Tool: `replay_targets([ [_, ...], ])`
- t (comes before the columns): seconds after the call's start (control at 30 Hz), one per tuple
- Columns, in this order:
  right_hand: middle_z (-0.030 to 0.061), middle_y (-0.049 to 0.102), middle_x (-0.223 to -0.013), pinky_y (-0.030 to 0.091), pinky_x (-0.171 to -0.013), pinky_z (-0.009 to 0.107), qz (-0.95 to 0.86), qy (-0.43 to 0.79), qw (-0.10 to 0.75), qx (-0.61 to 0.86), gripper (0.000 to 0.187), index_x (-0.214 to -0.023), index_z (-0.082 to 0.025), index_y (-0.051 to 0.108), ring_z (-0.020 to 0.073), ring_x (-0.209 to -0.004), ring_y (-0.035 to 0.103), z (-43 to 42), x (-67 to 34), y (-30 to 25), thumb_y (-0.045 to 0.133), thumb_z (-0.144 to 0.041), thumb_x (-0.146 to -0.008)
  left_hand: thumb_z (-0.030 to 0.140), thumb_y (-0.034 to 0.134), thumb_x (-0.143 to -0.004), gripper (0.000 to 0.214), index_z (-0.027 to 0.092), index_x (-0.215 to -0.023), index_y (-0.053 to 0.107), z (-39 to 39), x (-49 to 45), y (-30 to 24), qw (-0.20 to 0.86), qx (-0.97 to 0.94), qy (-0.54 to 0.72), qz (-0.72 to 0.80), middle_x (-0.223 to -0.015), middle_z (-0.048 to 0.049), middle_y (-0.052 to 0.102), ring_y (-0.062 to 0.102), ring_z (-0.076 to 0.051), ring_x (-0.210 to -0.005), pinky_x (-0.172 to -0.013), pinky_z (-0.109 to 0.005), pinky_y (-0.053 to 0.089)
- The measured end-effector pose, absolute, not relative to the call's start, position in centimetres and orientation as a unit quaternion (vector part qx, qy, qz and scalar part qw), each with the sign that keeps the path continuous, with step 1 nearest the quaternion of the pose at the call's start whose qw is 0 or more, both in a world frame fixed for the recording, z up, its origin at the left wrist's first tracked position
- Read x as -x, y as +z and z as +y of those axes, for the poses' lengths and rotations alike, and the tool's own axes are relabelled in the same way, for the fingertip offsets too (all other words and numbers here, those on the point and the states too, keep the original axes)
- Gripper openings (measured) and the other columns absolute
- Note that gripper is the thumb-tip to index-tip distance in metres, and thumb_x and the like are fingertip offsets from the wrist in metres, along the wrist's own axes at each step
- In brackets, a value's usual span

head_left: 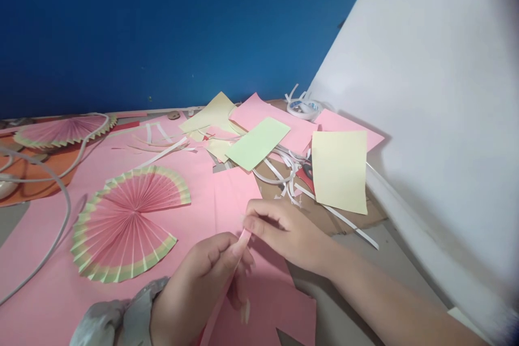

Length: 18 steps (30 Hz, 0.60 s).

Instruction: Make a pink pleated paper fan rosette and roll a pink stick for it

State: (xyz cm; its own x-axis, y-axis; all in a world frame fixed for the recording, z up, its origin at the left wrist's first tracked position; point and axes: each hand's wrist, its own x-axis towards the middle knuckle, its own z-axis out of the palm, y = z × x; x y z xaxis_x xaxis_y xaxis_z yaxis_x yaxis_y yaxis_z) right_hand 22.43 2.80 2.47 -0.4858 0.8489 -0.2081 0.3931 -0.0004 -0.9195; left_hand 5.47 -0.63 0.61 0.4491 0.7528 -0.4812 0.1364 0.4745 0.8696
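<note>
My left hand (198, 284) and my right hand (284, 230) meet low in the middle of the view, both pinched on a narrow folded strip of pink paper (243, 238). The strip runs down between my left fingers. Below the hands lies a large pink sheet (243, 194). Just to the left of my hands lies a pleated pink paper fan with green and yellow edges (125, 221).
A green card (257, 143), a yellow card (339, 170) and more pink and yellow sheets lie beyond the hands with several white paper strips. A tape roll (304, 108) sits at the back. A second fan (62, 130) and a white cable (60, 211) lie left. A white board (425, 92) leans at right.
</note>
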Motion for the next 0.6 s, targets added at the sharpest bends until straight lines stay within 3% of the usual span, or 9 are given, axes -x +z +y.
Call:
replay_targets([
  [0.27,-0.0045,0.037,-0.064,0.029,-0.056,0.023,-0.691,0.46,0.26,0.493,0.033,-0.067,-0.019,0.041,0.0108,-0.061,0.036,3.17,-23.06,2.3,0.04,-0.036,-0.095,0.044,0.038,-0.091,0.036,0.02,-0.067,0.049,-0.84,-5.4,0.3,0.712,-0.435,0.258,0.487,-0.042,0.0054,0.048,0.046,-0.01,-0.041,-0.047,-0.021,0.04],
  [0.6,-0.0052,0.037,-0.063,0.03,-0.056,0.023,-0.696,0.435,0.282,0.496,0.033,-0.066,-0.02,0.039,0.0101,-0.06,0.036,3.28,-23.25,2.02,0.042,-0.035,-0.095,0.05,0.044,-0.087,0.037,0.02,-0.065,0.047,-1.11,-5.42,-0.05,0.721,-0.411,0.261,0.493,-0.042,0.0082,0.039,0.038,-0.008,-0.038,-0.043,-0.019,0.041],
])
